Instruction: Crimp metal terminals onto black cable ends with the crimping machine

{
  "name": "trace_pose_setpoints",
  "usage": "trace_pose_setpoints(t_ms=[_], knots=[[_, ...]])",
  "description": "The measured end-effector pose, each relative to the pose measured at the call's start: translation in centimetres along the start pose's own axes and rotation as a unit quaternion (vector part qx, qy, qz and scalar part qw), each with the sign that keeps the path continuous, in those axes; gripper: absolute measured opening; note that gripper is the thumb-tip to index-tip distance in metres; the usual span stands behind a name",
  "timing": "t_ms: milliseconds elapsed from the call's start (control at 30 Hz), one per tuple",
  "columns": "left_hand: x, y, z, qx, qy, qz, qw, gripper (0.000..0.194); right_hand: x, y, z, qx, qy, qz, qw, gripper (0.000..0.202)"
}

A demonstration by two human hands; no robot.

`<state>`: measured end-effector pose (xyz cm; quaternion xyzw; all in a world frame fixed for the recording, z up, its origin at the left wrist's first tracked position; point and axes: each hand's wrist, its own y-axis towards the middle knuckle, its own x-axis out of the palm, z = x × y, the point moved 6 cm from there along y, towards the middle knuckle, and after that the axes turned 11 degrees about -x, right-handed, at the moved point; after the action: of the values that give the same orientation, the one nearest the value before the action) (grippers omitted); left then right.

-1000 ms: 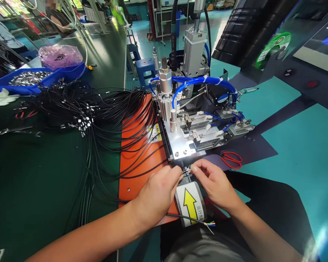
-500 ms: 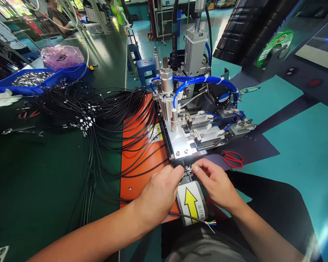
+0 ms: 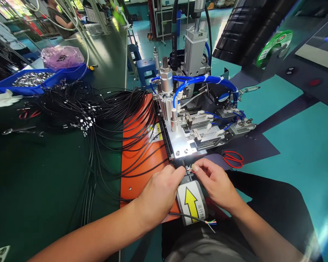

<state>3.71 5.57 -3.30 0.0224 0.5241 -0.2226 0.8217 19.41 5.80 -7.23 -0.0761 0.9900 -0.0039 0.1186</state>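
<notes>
Thin coloured wires fan out between my two hands, just below the front edge of the metal machine. My left hand is closed at their left end, where a cable's end would lie; its fingers hide the cable itself. My right hand pinches the wire tips between thumb and forefinger. Beneath the wires is a small dark fixture, above a white label with a yellow arrow. Another black cable lies across that label, its stripped coloured wires hanging over my lap.
Many black cables run over the orange plate toward a heap on the dark green table. Red-handled scissors lie right of the machine. Farther left are a blue tray of metal parts and a wrench. A person sits behind.
My left hand's thumb has shifted very slightly right toward the wires. My right hand holds its pinch in place. The person behind has moved a little.
</notes>
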Motion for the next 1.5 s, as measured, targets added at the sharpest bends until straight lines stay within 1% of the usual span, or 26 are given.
trace_pose_setpoints(t_ms=[200,367,467,533,633,700,800,1033,1233,1300,1400,1500], knots=[[0.0,-0.1,0.0,0.003,0.023,0.014,1.0,0.017,-0.1,0.1,0.0,-0.008,-0.003,-0.002,1.0,0.03],[0.0,-0.1,0.1,0.006,0.023,0.014,1.0,0.017,-0.2,0.1,0.1,0.002,-0.001,-0.008,1.0,0.03],[0.0,-0.1,0.1,0.005,0.025,0.019,1.0,0.016,-0.3,0.0,-0.1,-0.009,-0.025,-0.004,1.0,0.027],[-0.1,0.0,0.1,0.002,0.024,0.016,1.0,0.016,-0.8,-0.2,-0.7,-0.053,-0.066,0.022,0.996,0.021],[-0.1,0.0,0.2,0.001,0.016,0.007,1.0,0.016,-1.4,-0.7,-1.9,-0.158,-0.126,0.061,0.978,0.015],[-0.2,0.1,0.3,0.003,0.007,0.005,1.0,0.016,-1.3,-1.1,-2.4,-0.21,-0.149,0.055,0.965,0.016],[-0.3,0.1,0.3,0.007,-0.001,0.006,1.0,0.016,-1.0,-1.2,-2.6,-0.244,-0.162,0.037,0.955,0.018],[-0.3,0.1,0.2,0.003,-0.006,0.001,1.0,0.015,-0.6,-1.3,-2.2,-0.267,-0.168,0.012,0.949,0.022],[-0.1,0.1,0.2,0.003,0.006,0.005,1.0,0.014,-0.6,-1.2,-1.9,-0.256,-0.171,-0.029,0.951,0.022],[-0.1,0.1,0.2,0.004,0.011,0.008,1.0,0.015,-0.8,-1.1,-2.2,-0.259,-0.173,-0.018,0.95,0.021],[-0.1,0.1,0.3,0.006,0.015,0.011,1.0,0.016,-1.1,-1.0,-2.6,-0.268,-0.181,0.018,0.946,0.019],[-0.1,0.1,0.2,0.004,0.004,0.005,1.0,0.015,-0.9,-1.0,-2.7,-0.276,-0.181,0.017,0.944,0.021]])
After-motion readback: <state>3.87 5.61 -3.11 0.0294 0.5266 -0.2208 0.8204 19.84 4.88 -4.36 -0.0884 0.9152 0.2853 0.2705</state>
